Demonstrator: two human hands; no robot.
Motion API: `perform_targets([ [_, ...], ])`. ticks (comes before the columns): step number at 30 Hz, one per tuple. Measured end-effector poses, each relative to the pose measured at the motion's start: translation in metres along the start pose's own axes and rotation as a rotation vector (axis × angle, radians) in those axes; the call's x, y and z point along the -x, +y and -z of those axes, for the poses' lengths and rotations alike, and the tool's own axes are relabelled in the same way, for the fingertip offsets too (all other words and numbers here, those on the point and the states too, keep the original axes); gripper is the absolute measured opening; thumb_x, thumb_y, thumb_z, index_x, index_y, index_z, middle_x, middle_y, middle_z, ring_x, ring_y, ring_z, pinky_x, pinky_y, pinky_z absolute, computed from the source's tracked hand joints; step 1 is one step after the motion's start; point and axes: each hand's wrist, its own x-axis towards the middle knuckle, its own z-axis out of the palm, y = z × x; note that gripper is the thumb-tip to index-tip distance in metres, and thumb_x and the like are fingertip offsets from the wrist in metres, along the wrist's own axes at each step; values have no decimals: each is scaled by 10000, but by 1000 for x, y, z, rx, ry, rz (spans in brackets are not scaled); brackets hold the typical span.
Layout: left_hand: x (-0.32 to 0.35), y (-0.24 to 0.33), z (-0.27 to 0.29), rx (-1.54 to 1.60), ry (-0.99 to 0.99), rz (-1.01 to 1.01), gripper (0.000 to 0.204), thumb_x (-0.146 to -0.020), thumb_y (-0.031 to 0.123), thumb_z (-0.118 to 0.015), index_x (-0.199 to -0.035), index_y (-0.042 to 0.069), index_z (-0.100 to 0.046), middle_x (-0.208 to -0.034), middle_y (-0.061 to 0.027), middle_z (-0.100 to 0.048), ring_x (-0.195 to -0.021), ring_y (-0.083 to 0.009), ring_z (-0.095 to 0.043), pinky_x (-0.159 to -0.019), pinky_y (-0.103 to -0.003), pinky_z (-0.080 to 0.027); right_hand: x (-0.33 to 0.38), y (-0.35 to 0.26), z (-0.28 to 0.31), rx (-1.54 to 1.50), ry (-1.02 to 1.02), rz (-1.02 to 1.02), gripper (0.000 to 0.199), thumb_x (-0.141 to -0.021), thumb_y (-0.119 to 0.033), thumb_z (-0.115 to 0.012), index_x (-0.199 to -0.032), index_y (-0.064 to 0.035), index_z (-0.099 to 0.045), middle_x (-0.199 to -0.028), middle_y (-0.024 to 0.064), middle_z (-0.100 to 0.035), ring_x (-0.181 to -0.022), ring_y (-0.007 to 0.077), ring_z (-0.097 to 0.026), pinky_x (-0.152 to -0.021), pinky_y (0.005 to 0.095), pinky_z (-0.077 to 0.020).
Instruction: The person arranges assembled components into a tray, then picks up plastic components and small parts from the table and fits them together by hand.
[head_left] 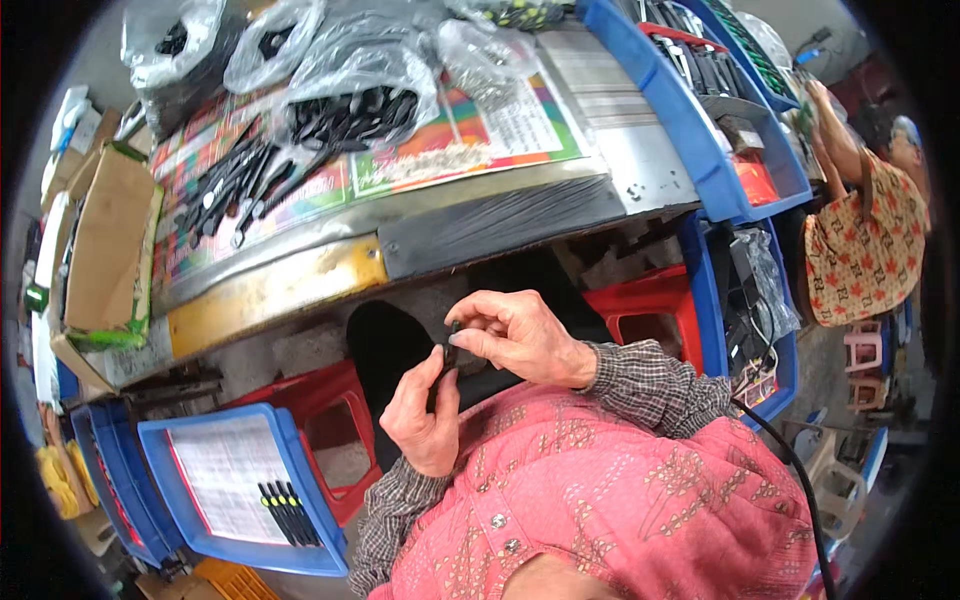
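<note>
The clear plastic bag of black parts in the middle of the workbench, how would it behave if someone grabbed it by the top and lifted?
The clear plastic bag would probably sag and change shape, since its thin film is crumpled and slack. The black parts inside look loose, so they would likely slide toward the bottom. It seems open-mouthed, with similar black sticks lying beside it, so some could spill.

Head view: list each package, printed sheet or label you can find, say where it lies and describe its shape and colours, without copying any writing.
Clear plastic bags: back of the bench, crumpled, holding black parts.
Printed poster: flat on the bench, rectangular, multicoloured with green edge.
Cardboard box: bench's left end, open, brown with green trim.
White printed sheet: inside the blue tray at lower left, rectangular, red-edged.
</note>
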Motion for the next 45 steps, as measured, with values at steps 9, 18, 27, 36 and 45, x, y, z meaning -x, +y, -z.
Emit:
perform_targets([
  [9, -10, 15, 3, 627, -81, 401, 182, -893, -34, -547, -1073, -17, -571, -892, -133, -657, -562, -96, -551, -440, -184, -386, -15, -56, 73, 374, 199, 369, 151, -830, -41, -659, -959, 29, -622, -769, 62, -624, -681, 83, -579, -613, 231, -476],
  [18, -22, 21, 2, 764, -112, 422, 166, -883, -32, -559, -1046, -6, -573, -875, -164, -650, -545, -138, -564, -391, -198, -378, -64, -82, 144, 658, 499, 493, 149, -812, -103, -600, -886, 17, -647, -758, 151, -641, -693, 229, -618, -619, 322, -479],
  [27, -29, 15, 6, 795, -114, 455, 164, -887, -31, -555, -1049, -10, -576, -872, -166, -652, -555, -138, -574, -395, -203, -377, -192, -79, 214, 948, 738, 515, 202, -807, -196, -578, -863, -28, -677, -827, 154, -662, -787, 326, -632, -713, 403, -483],
  [36, -41, 16, 13, 754, -75, 520, 155, -887, -36, -546, -1040, -27, -569, -859, -170, -651, -549, -141, -575, -402, -207, -383, -295, -91, 248, 1424, 789, 488, 147, -807, -197, -590, -858, -106, -694, -892, 97, -631, -925, 296, -597, -785, 416, -474],
  [45, -44, 2, 14, 715, -83, 581, 168, -881, -39, -550, -1048, -32, -564, -862, -162, -653, -559, -132, -572, -410, -207, -384, -323, -95, 243, 1514, 454, 178, 197, -772, -125, -623, -929, -13, -666, -947, 191, -665, -920, 352, -644, -764, 454, -520],
])
